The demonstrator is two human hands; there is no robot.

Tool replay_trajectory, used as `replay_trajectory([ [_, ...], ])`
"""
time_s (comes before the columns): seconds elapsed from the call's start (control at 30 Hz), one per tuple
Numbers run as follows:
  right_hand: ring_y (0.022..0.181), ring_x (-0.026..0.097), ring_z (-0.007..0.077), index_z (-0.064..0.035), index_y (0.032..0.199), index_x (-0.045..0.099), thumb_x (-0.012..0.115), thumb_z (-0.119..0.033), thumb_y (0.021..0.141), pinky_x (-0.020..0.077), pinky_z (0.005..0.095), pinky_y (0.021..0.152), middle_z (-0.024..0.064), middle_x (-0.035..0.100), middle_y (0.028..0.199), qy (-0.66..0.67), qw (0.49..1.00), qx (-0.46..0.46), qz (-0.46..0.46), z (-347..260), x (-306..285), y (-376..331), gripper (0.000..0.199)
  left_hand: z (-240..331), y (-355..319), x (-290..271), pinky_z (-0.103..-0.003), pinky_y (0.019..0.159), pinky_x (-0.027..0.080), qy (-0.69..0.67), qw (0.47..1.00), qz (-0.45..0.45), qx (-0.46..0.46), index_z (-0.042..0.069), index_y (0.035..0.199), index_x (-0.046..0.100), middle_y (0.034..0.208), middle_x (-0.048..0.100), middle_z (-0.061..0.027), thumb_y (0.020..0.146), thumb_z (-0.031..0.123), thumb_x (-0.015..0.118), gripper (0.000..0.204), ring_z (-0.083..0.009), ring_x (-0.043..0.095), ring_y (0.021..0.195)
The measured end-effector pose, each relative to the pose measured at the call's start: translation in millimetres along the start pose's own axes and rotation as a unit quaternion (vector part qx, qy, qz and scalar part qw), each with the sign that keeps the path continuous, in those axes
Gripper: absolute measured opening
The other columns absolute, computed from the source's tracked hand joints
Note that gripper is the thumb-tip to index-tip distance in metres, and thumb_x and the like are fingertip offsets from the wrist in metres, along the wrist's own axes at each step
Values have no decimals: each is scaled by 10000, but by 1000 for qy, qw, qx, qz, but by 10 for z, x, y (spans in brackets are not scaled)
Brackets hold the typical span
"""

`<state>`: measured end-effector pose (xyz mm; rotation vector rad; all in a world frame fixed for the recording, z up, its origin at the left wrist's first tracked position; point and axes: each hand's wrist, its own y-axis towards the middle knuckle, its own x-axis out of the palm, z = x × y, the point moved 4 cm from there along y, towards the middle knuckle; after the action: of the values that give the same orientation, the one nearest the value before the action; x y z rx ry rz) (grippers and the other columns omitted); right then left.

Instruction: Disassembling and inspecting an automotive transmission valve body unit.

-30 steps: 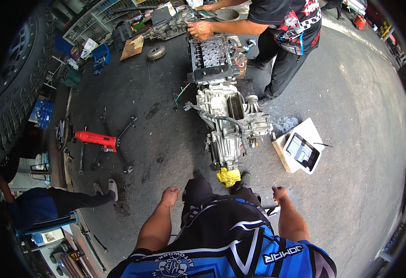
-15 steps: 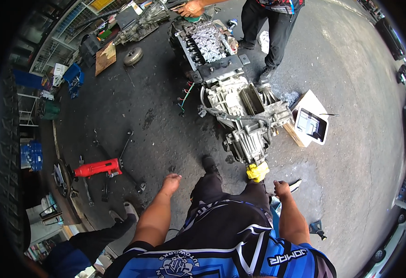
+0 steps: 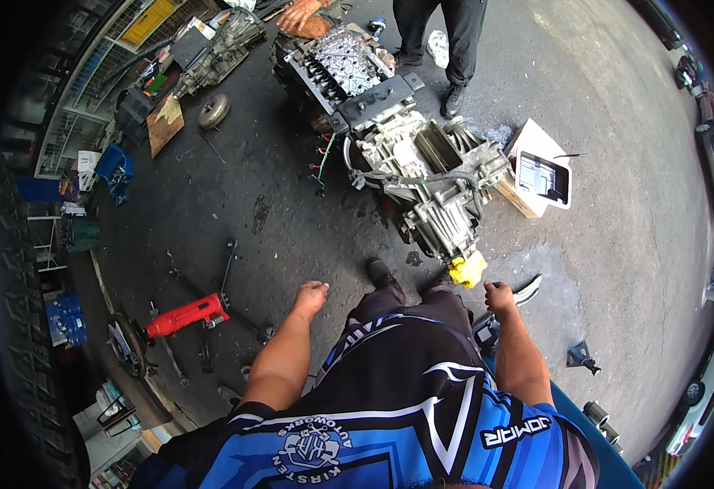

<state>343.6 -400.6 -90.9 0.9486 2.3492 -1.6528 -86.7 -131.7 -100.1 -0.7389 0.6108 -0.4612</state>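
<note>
My left hand (image 3: 312, 298) hangs over the dark floor with its fingers curled together; whatever lies between the fingertips, if anything, is hidden. My right hand (image 3: 499, 297) is closed in a pinch, and a faint thin line seems to run from it toward the left. Just beyond my right hand, yellow plastic (image 3: 467, 268) wraps the near end of a metal gearbox (image 3: 442, 222). Neither hand touches the gearbox. Farther up, its valve body (image 3: 349, 63) lies exposed, and a co-worker's hand (image 3: 301, 18) rests by the far end.
A white tray (image 3: 567, 181) with dark liquid sits on a cardboard box (image 3: 520, 200) at right. A red bottle jack (image 3: 185, 314) lies on the left floor. A co-worker's legs (image 3: 459, 49) stand beyond the gearbox. Another transmission (image 3: 222, 53) and a blue bin (image 3: 114, 165) are far left.
My view has shifted forward and turned slightly. Both my hands remain apart and closed. The co-worker's hand at the far end has changed its pose and now shows its back.
</note>
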Motion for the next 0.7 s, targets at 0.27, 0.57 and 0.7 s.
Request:
replay_trajectory([
  [0.27,537,517,166,21,956,575,570,-304,850,403,303,440,72,559,685,17,999,43,3,604,44,-32,342,223,98,119,-283,620,458,91,995,-42,25,-26,1017,579,823,611,-63,813,200,615,306,-145,556,691],
  [0.57,579,537,176,40,1017,569,559,-345,850,446,321,496,94,584,731,-24,999,39,11,578,78,-176,420,-10,299,82,-257,630,466,97,993,-64,35,-60,1083,548,861,612,-95,824,202,608,373,-143,561,708],
  [0.7,560,530,169,49,957,580,564,-330,853,446,312,488,92,583,720,-20,998,39,41,746,91,-58,394,29,280,125,-250,627,464,107,989,-81,56,-60,1067,553,857,610,-93,835,174,593,332,-139,560,709],
])
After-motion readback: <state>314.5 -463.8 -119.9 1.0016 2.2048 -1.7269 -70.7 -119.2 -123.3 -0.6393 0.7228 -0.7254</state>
